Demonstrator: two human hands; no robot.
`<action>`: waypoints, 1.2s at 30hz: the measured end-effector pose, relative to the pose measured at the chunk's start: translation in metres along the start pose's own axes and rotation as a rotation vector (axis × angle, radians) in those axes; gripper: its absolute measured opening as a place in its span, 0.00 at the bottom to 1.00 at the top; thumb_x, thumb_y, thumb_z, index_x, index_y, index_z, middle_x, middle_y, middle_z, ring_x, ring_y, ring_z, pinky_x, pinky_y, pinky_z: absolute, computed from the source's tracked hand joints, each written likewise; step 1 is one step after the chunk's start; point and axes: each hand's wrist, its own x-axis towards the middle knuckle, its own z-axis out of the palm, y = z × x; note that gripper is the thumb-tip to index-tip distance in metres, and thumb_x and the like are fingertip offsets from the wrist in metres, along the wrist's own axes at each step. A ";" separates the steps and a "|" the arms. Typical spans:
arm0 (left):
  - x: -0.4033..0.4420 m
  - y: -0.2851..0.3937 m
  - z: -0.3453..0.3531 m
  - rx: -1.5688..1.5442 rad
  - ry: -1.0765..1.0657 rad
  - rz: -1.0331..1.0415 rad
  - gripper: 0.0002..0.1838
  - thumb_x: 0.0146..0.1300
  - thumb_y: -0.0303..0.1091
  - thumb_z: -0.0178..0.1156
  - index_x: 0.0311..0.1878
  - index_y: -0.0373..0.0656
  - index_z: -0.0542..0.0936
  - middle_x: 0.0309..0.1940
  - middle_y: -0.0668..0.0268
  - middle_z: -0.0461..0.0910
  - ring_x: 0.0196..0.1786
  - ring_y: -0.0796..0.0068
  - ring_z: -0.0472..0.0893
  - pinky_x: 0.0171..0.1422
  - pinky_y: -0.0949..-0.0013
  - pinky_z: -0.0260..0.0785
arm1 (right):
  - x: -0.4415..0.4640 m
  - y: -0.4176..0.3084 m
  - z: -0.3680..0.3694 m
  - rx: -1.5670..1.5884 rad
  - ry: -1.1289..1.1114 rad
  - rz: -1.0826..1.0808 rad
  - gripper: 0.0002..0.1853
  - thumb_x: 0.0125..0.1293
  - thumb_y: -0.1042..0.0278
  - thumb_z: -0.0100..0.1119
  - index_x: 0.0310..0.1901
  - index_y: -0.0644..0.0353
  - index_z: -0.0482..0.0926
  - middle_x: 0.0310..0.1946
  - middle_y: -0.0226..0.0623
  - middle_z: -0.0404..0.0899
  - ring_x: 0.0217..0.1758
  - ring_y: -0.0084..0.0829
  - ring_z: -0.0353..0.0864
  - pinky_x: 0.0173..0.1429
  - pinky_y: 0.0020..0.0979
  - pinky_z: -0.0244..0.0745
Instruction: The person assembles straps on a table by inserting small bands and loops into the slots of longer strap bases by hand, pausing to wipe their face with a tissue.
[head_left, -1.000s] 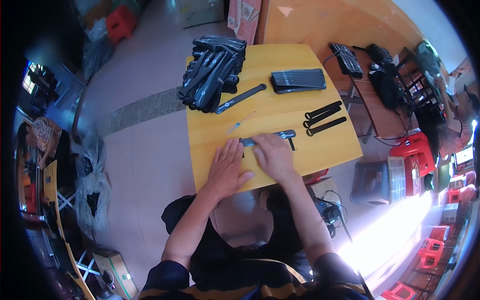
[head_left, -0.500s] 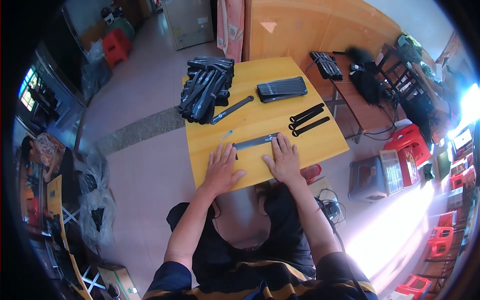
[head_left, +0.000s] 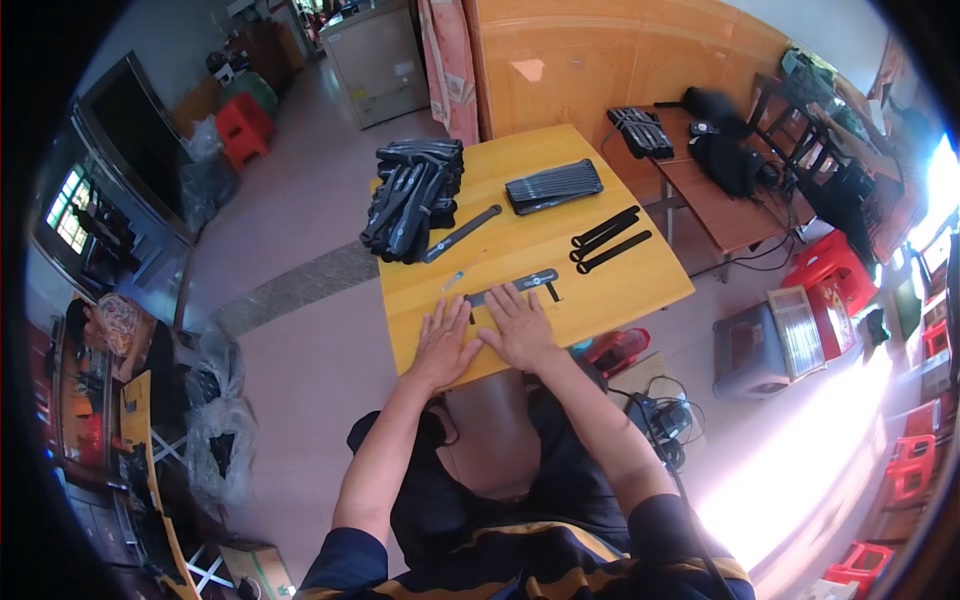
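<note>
My left hand [head_left: 441,344] lies flat with fingers spread at the left end of a dark strap [head_left: 540,280] on the yellow table [head_left: 640,290]. My right hand [head_left: 520,330] is also flat, its fingertips on the strap's left and middle part. The strap's right end, with pale print, shows. Small black pieces stick out below both ends. Beyond it lie a thin blue-and-clear tool [head_left: 453,281] and a single strap [head_left: 463,234]. A heap of straps [head_left: 415,200] sits at the back left, a neat stack [head_left: 555,187] at the back right, and black looped straps [head_left: 614,252] at the right.
A brown side table [head_left: 715,210] at the right carries bundled straps [head_left: 641,132] and a black bag [head_left: 725,165]. Red stools [head_left: 832,268] and a grey bin [head_left: 745,350] stand on the floor. One person sits at far left [head_left: 120,330], another at far right [head_left: 895,190].
My right hand has slid left along the strap from its right end, uncovering that end, and is now close to my left hand. My left hand stays at the left end. The view has shifted slightly.
</note>
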 end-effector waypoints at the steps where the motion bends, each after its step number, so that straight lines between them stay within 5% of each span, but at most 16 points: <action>1: 0.000 0.000 0.000 -0.011 -0.001 0.006 0.41 0.75 0.52 0.55 0.83 0.40 0.57 0.85 0.54 0.50 0.86 0.44 0.47 0.87 0.40 0.38 | -0.001 0.005 -0.003 0.007 -0.016 0.047 0.41 0.77 0.37 0.46 0.80 0.60 0.61 0.84 0.43 0.53 0.88 0.43 0.48 0.85 0.57 0.45; 8: -0.001 -0.002 -0.001 -0.022 -0.019 0.007 0.40 0.75 0.50 0.55 0.83 0.42 0.57 0.86 0.56 0.49 0.87 0.45 0.46 0.87 0.41 0.38 | -0.022 0.055 -0.028 -0.034 0.011 0.213 0.44 0.76 0.31 0.43 0.80 0.61 0.60 0.84 0.43 0.53 0.88 0.44 0.47 0.87 0.54 0.42; 16: -0.008 0.001 0.002 -0.070 0.146 0.056 0.41 0.73 0.47 0.60 0.82 0.40 0.58 0.84 0.49 0.51 0.85 0.44 0.51 0.86 0.46 0.44 | -0.043 0.099 -0.040 0.006 0.283 0.367 0.36 0.77 0.44 0.48 0.77 0.62 0.66 0.82 0.46 0.58 0.85 0.49 0.53 0.84 0.58 0.50; 23: -0.043 0.010 -0.002 -0.271 0.344 0.180 0.36 0.70 0.44 0.64 0.76 0.37 0.68 0.80 0.44 0.59 0.80 0.40 0.60 0.82 0.50 0.54 | -0.042 0.119 -0.047 -0.062 0.131 0.347 0.32 0.77 0.48 0.49 0.76 0.58 0.68 0.81 0.43 0.61 0.84 0.47 0.55 0.83 0.61 0.50; 29: -0.075 0.025 0.008 -0.297 0.407 0.141 0.31 0.69 0.43 0.65 0.71 0.38 0.74 0.75 0.45 0.67 0.77 0.40 0.65 0.81 0.49 0.58 | -0.078 0.101 -0.061 -0.067 0.188 0.281 0.29 0.64 0.62 0.59 0.67 0.58 0.75 0.66 0.44 0.73 0.76 0.45 0.66 0.77 0.64 0.57; 36: -0.081 0.051 0.003 -0.317 0.453 0.171 0.26 0.69 0.40 0.65 0.67 0.39 0.77 0.72 0.47 0.71 0.75 0.42 0.68 0.79 0.50 0.61 | -0.095 0.077 -0.068 0.014 0.260 0.118 0.25 0.52 0.76 0.62 0.56 0.57 0.81 0.52 0.41 0.77 0.63 0.45 0.75 0.70 0.52 0.67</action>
